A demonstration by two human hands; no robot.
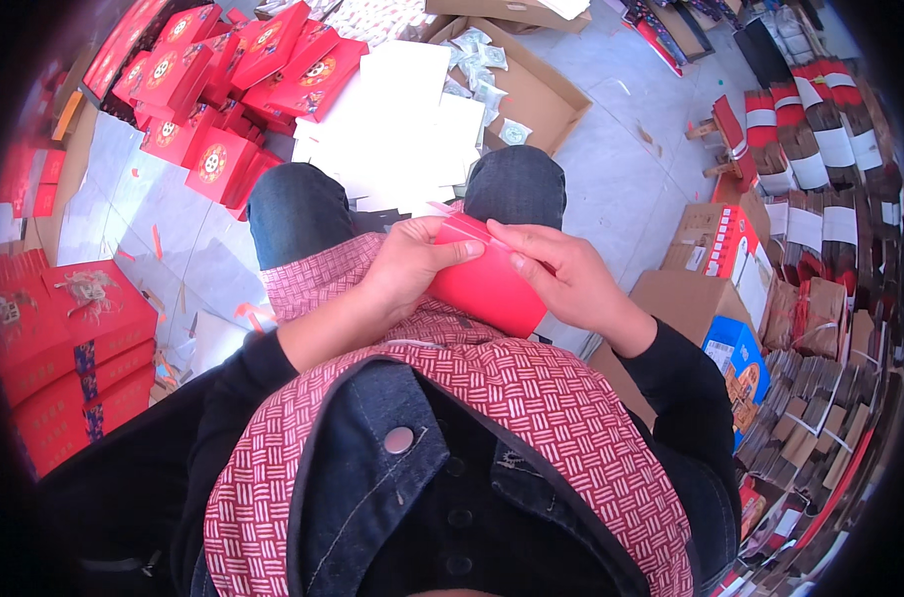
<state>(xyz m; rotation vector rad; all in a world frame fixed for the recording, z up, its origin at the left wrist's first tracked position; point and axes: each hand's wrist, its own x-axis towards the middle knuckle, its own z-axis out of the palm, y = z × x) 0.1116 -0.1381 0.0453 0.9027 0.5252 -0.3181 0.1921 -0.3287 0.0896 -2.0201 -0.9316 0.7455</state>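
Right now you hold one red card box (482, 284) above your lap, left hand (412, 264) wrapped on its near end, right hand (561, 274) pinching the top edge; each grip is pressed onto it. It looks light, thin and easily creased, so take it by the edges. Beyond lie white sheets (392, 139), roughly a dozen flat red boxes (223, 70), and three stacked red cases (69, 348).

You held a flat red card sleeve (482, 284) over your lap, tilted with its far end raised and its near end dipping right. Its surface was plain and glossy, and a thin pale strip ran along the top edge, slightly lifted from the card.
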